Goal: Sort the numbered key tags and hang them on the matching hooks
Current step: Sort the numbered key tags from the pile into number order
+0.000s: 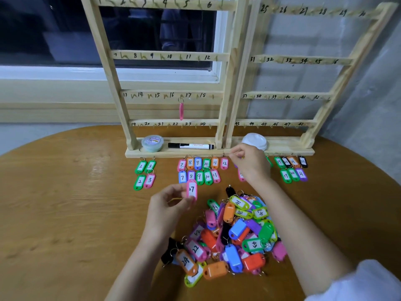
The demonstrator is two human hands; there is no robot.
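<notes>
My left hand [171, 203] pinches a pink tag numbered 27 [191, 190] upright above the table. My right hand [249, 164] reaches to the rack base, fingers pinched on something small that I cannot make out. A heap of mixed coloured key tags [236, 233] lies in front of me. Sorted tags lie in rows by the rack: 2 and 3 [145, 174], 7 to 12 [201, 170], 19 to 22 [291, 168]. Two wooden hook racks stand behind, the left rack [171, 55] numbered 1 to 24, the right rack [303, 60] numbered 25 to 48. One pink tag [181, 110] hangs near hook 17.
On the rack's base ledge sit a small round tub [152, 143], a black marker [191, 146] and a white lid [254, 140]. The round wooden table [65, 203] stands against a wall and a dark window [65, 29].
</notes>
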